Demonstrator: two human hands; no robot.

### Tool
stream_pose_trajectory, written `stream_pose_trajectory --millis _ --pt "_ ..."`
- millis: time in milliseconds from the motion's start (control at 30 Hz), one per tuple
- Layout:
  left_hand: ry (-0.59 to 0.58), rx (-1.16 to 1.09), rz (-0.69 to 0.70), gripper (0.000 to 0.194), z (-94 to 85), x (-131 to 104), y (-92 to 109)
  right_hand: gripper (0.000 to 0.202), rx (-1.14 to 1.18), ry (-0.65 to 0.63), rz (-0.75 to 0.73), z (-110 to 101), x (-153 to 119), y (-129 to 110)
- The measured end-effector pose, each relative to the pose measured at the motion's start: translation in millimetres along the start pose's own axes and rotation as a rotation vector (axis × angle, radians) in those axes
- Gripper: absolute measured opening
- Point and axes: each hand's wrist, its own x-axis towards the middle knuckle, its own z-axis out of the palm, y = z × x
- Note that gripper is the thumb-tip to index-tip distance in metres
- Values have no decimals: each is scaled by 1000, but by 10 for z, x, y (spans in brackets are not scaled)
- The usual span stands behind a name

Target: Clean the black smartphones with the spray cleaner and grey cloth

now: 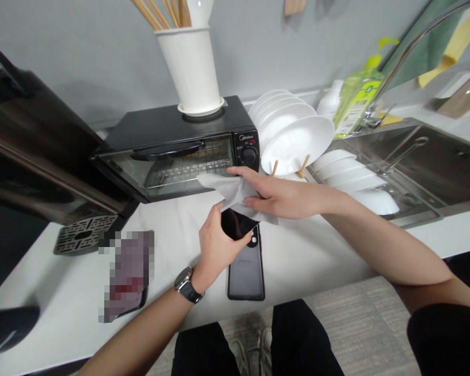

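My left hand (218, 242), with a watch on its wrist, grips a dark phone (235, 223) by its sides. A thin light grey cloth (235, 191) lies over the phone's far end. My right hand (272, 194) is closed on the cloth, pressing it against the phone, its index finger stretched toward the oven. Below them a phone case (246, 271) with camera holes lies on the white counter, its upper part hidden by my left hand. Another phone (129, 277), blurred by pixels, lies on the counter at the left.
Behind my hands stands a black toaster oven (172, 151) with a white utensil cup (191, 68) on top. White plates (297, 141) in a rack, a green soap bottle (356, 99) and a steel sink (426, 156) are at the right. A black appliance (35, 136) stands left.
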Motion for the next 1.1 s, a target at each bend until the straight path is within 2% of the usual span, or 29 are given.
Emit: stream_pose_trajectory --millis 133,200,300,400,500,567,633,767,867,1000,1100 --pt "31 14 -6 61 18 7 -12 53 -291 15 228 -14 -7 -73" --pt "19 -10 -10 59 15 18 0 63 -459 29 327 -18 -16 -118" --pt "13 -66 -8 63 2 28 31 80 -513 -17 363 -39 -68 -148" --pt "5 -82 -6 64 -1 24 55 83 -454 46 262 -56 -145 -131" --pt "-13 -80 -25 63 3 13 69 78 -365 156 48 -25 -181 -104" --pt "-17 -86 -52 60 3 6 73 74 -293 167 -45 22 -157 -95" --pt "-4 -114 -78 57 -1 0 70 71 -218 160 -66 72 -103 -95" --pt "51 -178 -80 60 -11 4 51 56 -141 162 41 116 13 -132" --pt "70 -159 -77 63 -6 21 42 37 -255 146 191 116 50 -199" --pt "50 -117 -96 65 16 38 40 45 -511 274 403 169 49 -305" --pt "32 -143 -102 64 31 40 34 45 -575 280 412 261 51 -338"
